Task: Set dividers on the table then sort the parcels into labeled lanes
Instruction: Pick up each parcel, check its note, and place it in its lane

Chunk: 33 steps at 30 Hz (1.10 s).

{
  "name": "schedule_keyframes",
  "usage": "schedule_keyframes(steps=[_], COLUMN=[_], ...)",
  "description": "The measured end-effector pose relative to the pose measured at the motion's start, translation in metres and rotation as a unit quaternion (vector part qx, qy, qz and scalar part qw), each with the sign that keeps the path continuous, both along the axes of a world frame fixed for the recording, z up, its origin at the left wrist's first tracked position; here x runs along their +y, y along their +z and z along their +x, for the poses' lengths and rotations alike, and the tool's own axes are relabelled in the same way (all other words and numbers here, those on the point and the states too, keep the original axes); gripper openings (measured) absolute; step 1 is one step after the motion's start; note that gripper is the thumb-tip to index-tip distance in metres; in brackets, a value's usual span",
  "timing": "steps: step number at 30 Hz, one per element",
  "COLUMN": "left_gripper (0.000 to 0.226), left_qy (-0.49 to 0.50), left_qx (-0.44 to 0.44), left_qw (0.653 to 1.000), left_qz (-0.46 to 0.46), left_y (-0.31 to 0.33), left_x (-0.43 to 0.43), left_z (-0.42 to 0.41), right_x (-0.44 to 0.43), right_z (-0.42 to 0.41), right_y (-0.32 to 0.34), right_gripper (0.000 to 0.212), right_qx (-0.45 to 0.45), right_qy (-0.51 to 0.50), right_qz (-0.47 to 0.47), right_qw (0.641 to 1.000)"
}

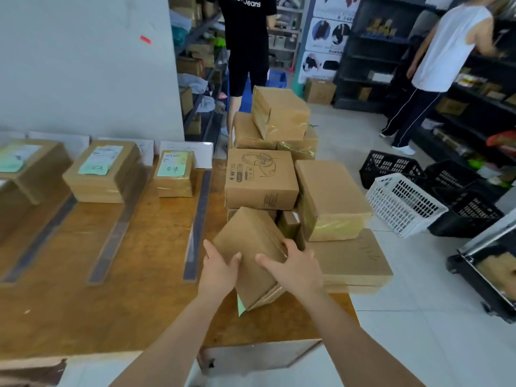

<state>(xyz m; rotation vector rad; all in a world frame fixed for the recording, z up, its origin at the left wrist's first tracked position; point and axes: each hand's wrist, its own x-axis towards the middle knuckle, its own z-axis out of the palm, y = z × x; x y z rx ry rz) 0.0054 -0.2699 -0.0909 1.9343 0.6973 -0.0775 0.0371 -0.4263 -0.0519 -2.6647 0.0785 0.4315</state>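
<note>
Both hands grip one plain brown parcel (251, 255). The left hand (220, 270) clasps its left side with the thumb laid across the top face, and the right hand (296, 268) clasps the right edge the same way. The parcel sits tilted at the right end of the table (111, 303), with a pale green label (240, 305) peeking from under its near corner. The unsorted pile crowds it from 12 to 3 o'clock: a printed box (261, 178) with a headphone drawing, a tape-wrapped box (332, 199) and a flat box (354, 261). At 9 o'clock lies a clear divider strip (196, 227). At 10 o'clock stands a labelled parcel (174, 174) in its lane.
</note>
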Motion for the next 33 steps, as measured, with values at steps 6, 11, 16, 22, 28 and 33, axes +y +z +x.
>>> schedule_keyframes(steps=[6,11,16,22,28,33], left_gripper=[0.058,0.04,0.043,0.049,0.048,0.053], left_qy=[0.061,0.063,0.017,0.072,0.001,-0.006], left_qx=[0.013,-0.057,-0.064,-0.072,-0.02,-0.006], left_qw=[0.984,0.981,0.992,0.988,0.987,0.985], left_qz=[-0.165,-0.172,-0.111,-0.119,-0.158,-0.173], left_y=[0.019,0.032,0.04,0.044,0.017,0.004], left_x=[-0.004,0.007,0.01,0.01,0.015,0.011], left_z=[-0.002,-0.003,-0.003,-0.002,-0.003,-0.007], right_x=[0.0,0.005,0.01,0.014,0.025,0.026], right_z=[-0.003,0.003,0.001,0.008,0.004,0.001], right_y=[0.001,-0.003,-0.014,-0.021,-0.032,-0.036], right_gripper=[0.092,0.058,0.055,0.054,0.084,0.091], right_qx=[0.009,0.015,0.062,0.045,0.1,0.093], right_qy=[-0.054,-0.076,-0.134,-0.169,-0.195,-0.209], right_qz=[0.149,0.244,0.294,0.29,0.273,0.3], right_qw=[0.987,0.967,0.944,0.941,0.937,0.926])
